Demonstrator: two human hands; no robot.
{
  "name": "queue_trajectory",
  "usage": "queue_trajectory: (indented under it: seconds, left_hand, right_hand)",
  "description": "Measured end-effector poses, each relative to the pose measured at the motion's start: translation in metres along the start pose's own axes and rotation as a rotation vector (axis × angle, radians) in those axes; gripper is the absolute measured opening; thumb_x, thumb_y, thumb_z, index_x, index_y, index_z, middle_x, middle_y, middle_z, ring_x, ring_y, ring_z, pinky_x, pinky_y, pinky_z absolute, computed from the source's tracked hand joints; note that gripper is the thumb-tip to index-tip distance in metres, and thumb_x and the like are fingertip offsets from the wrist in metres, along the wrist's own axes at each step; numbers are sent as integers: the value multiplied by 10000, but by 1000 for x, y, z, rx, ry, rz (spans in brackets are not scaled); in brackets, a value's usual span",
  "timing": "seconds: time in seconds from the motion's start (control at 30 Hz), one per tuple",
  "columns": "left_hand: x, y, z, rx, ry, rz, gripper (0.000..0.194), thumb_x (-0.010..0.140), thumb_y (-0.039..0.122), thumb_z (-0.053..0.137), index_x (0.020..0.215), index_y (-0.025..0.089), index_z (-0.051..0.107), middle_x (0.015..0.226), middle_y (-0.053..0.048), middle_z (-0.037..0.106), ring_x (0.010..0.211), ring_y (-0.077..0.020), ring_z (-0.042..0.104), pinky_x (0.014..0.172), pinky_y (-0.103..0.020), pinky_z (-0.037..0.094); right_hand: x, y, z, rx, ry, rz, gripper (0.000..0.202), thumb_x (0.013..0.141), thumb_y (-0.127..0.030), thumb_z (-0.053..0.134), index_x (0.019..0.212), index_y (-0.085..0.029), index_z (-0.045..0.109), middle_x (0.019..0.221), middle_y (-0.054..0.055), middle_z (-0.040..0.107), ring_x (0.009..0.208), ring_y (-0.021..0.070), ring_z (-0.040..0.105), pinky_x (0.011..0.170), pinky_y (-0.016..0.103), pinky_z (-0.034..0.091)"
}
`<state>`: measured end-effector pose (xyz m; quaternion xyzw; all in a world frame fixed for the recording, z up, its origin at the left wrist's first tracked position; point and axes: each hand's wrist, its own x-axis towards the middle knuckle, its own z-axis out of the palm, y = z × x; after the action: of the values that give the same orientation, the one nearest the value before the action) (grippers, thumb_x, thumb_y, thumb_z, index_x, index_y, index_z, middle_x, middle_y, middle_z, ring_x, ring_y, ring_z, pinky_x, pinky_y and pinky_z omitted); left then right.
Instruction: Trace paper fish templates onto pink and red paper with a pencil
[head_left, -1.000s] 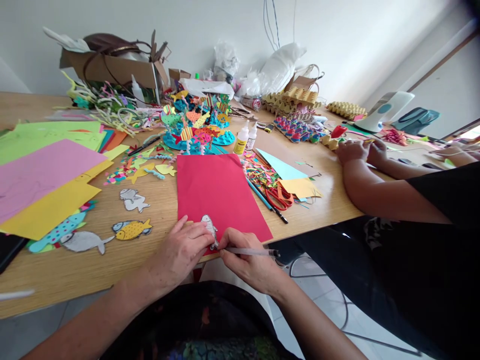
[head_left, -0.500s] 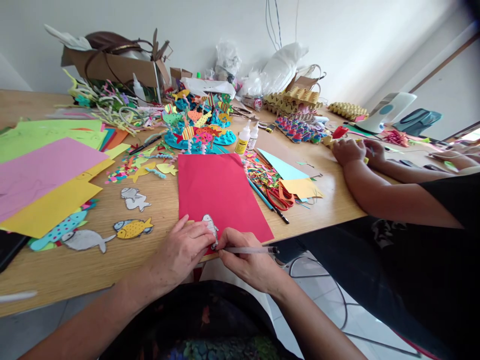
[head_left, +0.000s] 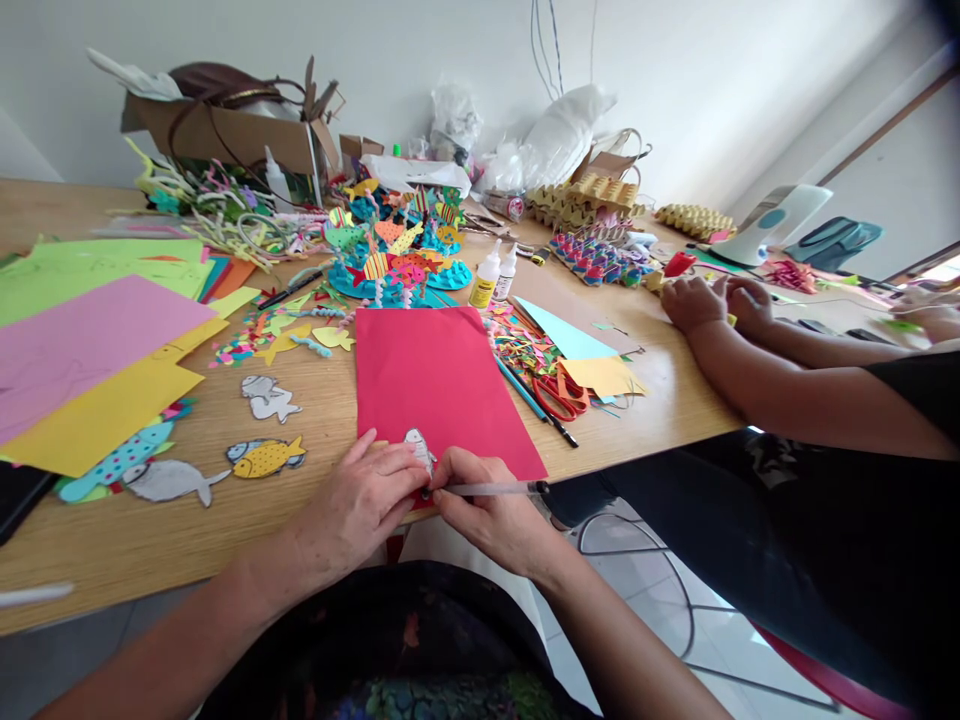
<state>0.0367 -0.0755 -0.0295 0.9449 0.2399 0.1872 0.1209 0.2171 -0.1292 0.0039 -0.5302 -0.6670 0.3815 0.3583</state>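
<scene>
A sheet of red paper (head_left: 427, 370) lies at the table's front edge. On its near end is a small white paper fish (head_left: 418, 445) with dark drawn lines, its tail end hidden by my fingers. My left hand (head_left: 379, 480) lies flat across the sheet's corner, its fingertips against the fish. Pinched in my right hand (head_left: 484, 510) is a pen (head_left: 495, 489) with a pale clear barrel, its tip down beside the fish's lower end. Left of the sheet are a yellow spotted paper fish (head_left: 268, 458), a grey paper fish (head_left: 172, 481) and another white fish cutout (head_left: 268, 398).
Coloured paper sheets (head_left: 97, 340) are stacked on the left. Behind the red sheet stand glue bottles (head_left: 486, 277) and a colourful fish model (head_left: 397, 245). Red-handled scissors (head_left: 561, 395) and pencils (head_left: 525, 388) lie to the right, near a co-worker's hands (head_left: 694, 300).
My right hand and the pen have shifted slightly left, and the pen lies flatter. My left hand stays in place. The co-worker's arm at right has moved a little.
</scene>
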Motion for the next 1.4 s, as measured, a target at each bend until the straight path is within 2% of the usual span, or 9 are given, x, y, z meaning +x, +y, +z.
queue_trajectory:
  seconds: [0.2, 0.43, 0.83, 1.4]
  left_hand:
    - [0, -2, -2, 5, -32, 7, 271, 874, 84, 420, 1098, 195, 523, 1108, -71, 637, 1100, -229, 557, 1019, -519, 315]
    - [-1, -3, -2, 31, -50, -23, 309, 849, 91, 462, 1138, 193, 506, 1176, -89, 620, 1123, -229, 551, 1052, -520, 293]
    - [0, -4, -1, 45, -53, -5, 336, 830, 65, 461, 1145, 178, 486, 1181, -118, 616, 1137, -243, 547, 1017, -540, 335]
    - [1, -4, -3, 32, -3, -15, 396, 786, 64, 519, 1161, 168, 443, 1098, -93, 644, 1022, -245, 611, 1019, -559, 337]
  right_hand:
    - [1, 0, -3, 140, -37, 75, 126, 699, -54, 488, 692, -179, 503, 589, -61, 457, 533, 86, 384, 501, 189, 289]
    - [0, -2, -2, 39, -46, 58, 120, 714, -59, 496, 704, -176, 520, 621, -53, 478, 568, 89, 399, 534, 191, 304]
    - [6, 1, 0, 6, 13, 38, 140, 713, -55, 485, 668, -187, 471, 591, -61, 447, 549, 90, 388, 516, 193, 292]
    - [11, 3, -2, 68, -14, 1, 95, 729, -99, 501, 691, -185, 483, 603, -57, 458, 552, 88, 384, 509, 190, 301]
